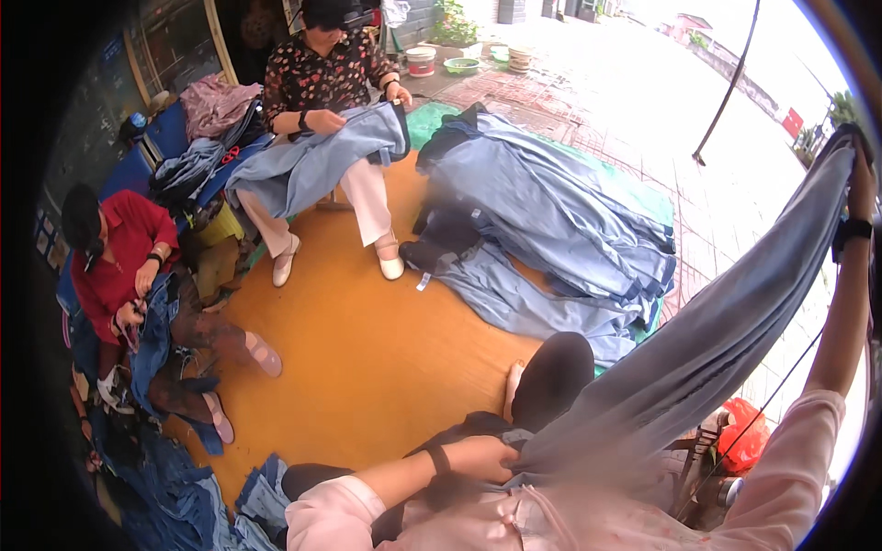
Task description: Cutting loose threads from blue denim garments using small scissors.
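Note:
A long grey-blue denim garment stretches diagonally from my lap up to the upper right, its lower part partly blurred. My left hand is closed on its lower end near my dark-clad knee. My right hand is raised at the far right edge, gripping the top end. Ahead of me, a pile of light blue jeans lies spread over a green sheet and the orange mat.
A co-worker in a floral top sits ahead holding pale jeans; another in red handles denim at left. Denim is heaped at lower left. A red plastic bag sits right, a pole stands on the paving, buckets behind.

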A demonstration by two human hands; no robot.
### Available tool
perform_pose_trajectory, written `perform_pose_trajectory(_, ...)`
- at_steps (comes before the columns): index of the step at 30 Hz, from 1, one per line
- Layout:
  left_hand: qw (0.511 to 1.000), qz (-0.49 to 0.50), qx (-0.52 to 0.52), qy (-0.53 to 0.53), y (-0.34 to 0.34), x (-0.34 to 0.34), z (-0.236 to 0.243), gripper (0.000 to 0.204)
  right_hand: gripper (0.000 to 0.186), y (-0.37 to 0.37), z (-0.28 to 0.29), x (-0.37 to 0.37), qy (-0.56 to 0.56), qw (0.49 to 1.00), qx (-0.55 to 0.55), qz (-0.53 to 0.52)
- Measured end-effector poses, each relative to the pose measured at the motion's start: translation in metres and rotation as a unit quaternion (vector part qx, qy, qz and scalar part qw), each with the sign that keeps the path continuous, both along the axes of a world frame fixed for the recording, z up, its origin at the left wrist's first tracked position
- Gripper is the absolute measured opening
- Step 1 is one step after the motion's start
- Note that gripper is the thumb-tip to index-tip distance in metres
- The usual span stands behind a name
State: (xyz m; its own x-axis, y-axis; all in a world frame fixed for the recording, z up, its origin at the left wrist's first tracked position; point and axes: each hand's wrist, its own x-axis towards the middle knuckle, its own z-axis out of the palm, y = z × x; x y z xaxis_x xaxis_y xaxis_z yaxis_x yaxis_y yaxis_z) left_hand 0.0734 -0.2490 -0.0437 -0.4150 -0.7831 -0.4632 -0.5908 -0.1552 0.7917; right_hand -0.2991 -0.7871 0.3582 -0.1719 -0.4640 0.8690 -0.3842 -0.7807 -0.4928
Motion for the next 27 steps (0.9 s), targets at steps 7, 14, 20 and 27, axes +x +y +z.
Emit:
perform_pose_trajectory(7, 0.961, 0.239, -0.087, -0.105, -0.102, 0.137, 0.076, 0.028, 0.033, 0.003, -0.057, -0.064, -0.021, 0.959, 0.276, -0.054)
perform_pose_trajectory(14, 0.690, 0.391, -0.508, -0.337, -0.276, 0.244, 0.184, 0.031, 0.029, -0.042, -0.131, -0.070, -0.197, 0.942, 0.264, 0.062)
perform_pose_trajectory(20, 0.831, 0.388, -0.350, -0.191, -0.334, 0.257, 0.104, 0.043, 0.032, -0.087, -0.303, -0.060, -0.221, 0.885, 0.408, 0.033)
perform_pose_trajectory(27, 0.902, 0.427, 0.061, -0.030, -0.179, 0.204, -0.074, 0.036, 0.024, -0.042, -0.561, 0.029, 0.004, 0.881, 0.466, -0.086)
